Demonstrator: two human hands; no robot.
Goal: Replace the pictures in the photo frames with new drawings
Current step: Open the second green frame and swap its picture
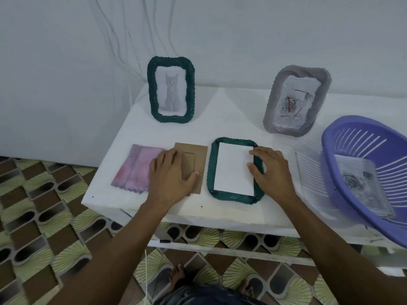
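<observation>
Refitting green frame [210, 169], face down, white paper [233, 170] already inside. Your right hand [273, 172] rests spread on frame's right edge, fingertips on paper; your left hand [171, 175] presses flat on cardboard backing [198, 155], just left of frame. Next, likely: lift backing onto paper, square corners.

We note a plain white wall [242, 29] with thin white cables [114, 40] hanging down it, a white worktop [231, 111] against it, and a tiled floor [44, 194] patterned in brown, green and cream.
</observation>
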